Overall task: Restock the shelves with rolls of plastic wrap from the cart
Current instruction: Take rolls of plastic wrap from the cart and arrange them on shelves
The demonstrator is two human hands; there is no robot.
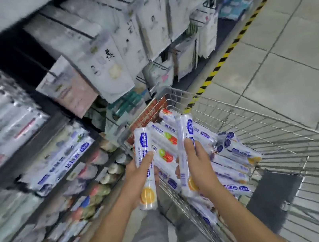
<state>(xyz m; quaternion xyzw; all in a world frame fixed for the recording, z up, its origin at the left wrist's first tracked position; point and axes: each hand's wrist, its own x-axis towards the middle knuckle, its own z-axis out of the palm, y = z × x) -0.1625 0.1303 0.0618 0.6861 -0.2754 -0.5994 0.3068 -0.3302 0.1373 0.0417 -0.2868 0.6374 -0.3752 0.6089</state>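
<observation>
Left hand (140, 175) curled round a white film-wrapped roll of plastic wrap with blue label and orange-slice print (142, 142), gripped about mid-length with the thumb on its face. Right hand (197, 163) wraps a second white blue-labelled roll (185, 129) the same way. Both rolls have their long axis pointing away from me, near ends toward my grey trousers (152, 237), far ends out over the cart. The two rolls are close, with a gap between them. My forearms reach forward roughly parallel.

Under and past my hands is a silver wire shopping cart (281, 132). Its near-left end is heaped with more loose rolls (230, 151) at mixed angles. My right hand is over the heap; my left hand is at the cart's left, shelf-side edge.

Key relation: the shelf lies to my left and a little ahead. A stocked row of matching blue-labelled wrap packs (60, 159) sits there, long axes seemingly along the shelf front, so crosswise to how I hold mine. It's blurred, so I can't tell where a free slot is. My left hand is nearer, so I judge the left roll goes first, swung left and turned to lie like the stocked ones.

Further off are hanging white packets (108, 66), then yellow-black floor tape (227, 51).
</observation>
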